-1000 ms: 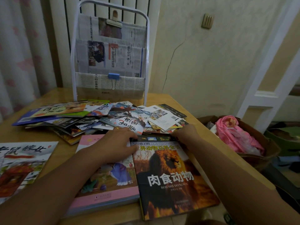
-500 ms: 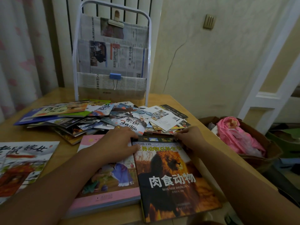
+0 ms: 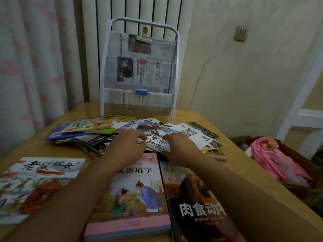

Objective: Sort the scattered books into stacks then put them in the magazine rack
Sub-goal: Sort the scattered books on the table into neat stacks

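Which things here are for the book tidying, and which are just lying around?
For the job:
- scattered pile of thin colourful books
- pink-covered book stack
- dark lion-cover book
- white mouse picture book
- white metal magazine rack

Just lying about:
- pink plastic bag in brown cardboard box
- blue binder clip

- Smooth wooden table (image 3: 206,119), faint sheen.
- On it, glossy paper covers across the scattered books (image 3: 97,130).
- At the table's far edge, white painted metal magazine rack (image 3: 176,67) lined with matt newsprint.
- Beside the table, pink cloth (image 3: 272,158).
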